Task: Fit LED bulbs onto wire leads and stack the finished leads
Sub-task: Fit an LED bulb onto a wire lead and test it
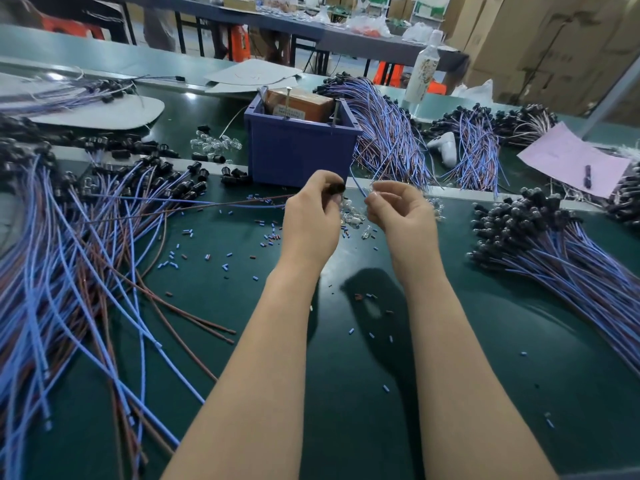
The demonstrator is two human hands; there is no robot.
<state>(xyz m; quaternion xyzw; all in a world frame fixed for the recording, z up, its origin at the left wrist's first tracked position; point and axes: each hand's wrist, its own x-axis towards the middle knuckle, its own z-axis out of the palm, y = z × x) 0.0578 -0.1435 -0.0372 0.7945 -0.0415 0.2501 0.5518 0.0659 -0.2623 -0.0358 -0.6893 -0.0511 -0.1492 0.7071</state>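
Both hands are raised above the green table [485, 341], near each other but not touching. The left hand [311, 216] has its fingers curled, and the thumb and forefinger pinch a black socket [336, 188]. This socket belongs to one wire lead [225, 203], and its blue and brown wires run away to the left, low over the table.

The right hand [398, 213] is also curled. Its thumb and forefinger tips are closed on a small clear bulb [373, 188] (it is blurred, so its shape is not sure), just beside the socket.

Under the hands some loose bulbs [353, 214] lie in a little heap on the table. Behind the hands stands a purple box [298, 150]. On the left a big pile of leads [69, 254] spreads out, with black sockets at the far ends. On the right the finished leads [554, 251] lie stacked together, with sockets to the far side. Many small blue and brown sleeve bits [225, 266] are scattered on the table. A white bottle [420, 71] and a pink paper [571, 157] are further back on the right.
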